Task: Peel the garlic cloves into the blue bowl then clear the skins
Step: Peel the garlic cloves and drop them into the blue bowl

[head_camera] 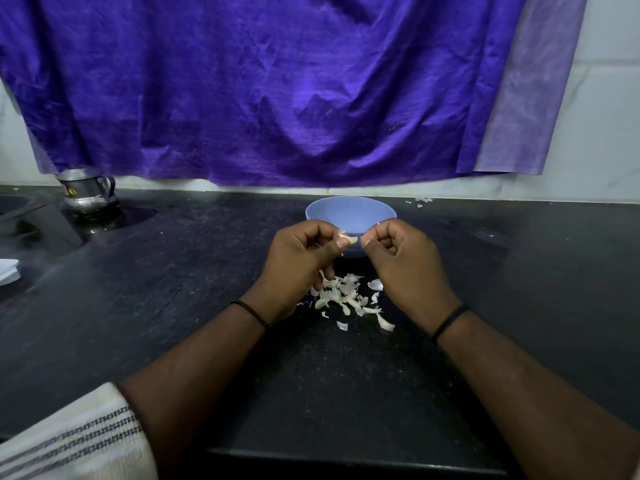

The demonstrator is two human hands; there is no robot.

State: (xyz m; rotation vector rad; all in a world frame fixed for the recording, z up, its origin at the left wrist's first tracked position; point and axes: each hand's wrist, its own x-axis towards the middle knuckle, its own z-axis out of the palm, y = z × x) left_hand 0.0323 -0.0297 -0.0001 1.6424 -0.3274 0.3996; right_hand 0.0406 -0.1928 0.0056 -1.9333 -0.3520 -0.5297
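The fingers [341, 241] of the left hand [304, 261] are curling tight and pinching a garlic clove [349, 239] between thumb tip and forefinger, the pale clove poking out toward 3 o'clock. The right hand [403, 265] is sitting just beside it at 3 o'clock, its fingers curled in as well, thumb and forefinger pinching together at the clove's far end; whether they are gripping skin or the clove itself I cannot tell. A scrap of papery skin is sticking to the right forefinger's knuckle. The clove is looking cream-white and glossy with a shred of skin lifting off its top.

Both hands are hovering in front of the blue bowl [349, 211], which is standing on the tabletop [173, 289] at 12 o'clock from the clove. The bowl is pale blue and round; the part of its inside that shows is bare, and the hands are hiding its near side.

At 6 o'clock from the hands, a heap of skins [346, 296] is lying on the dark tabletop, thin whitish flakes, some tinged pink. A few more flakes are lying at 2 o'clock from the bowl. A steel pot [88, 190] is standing well apart at 9 o'clock, under a hanging purple cloth [277, 84].
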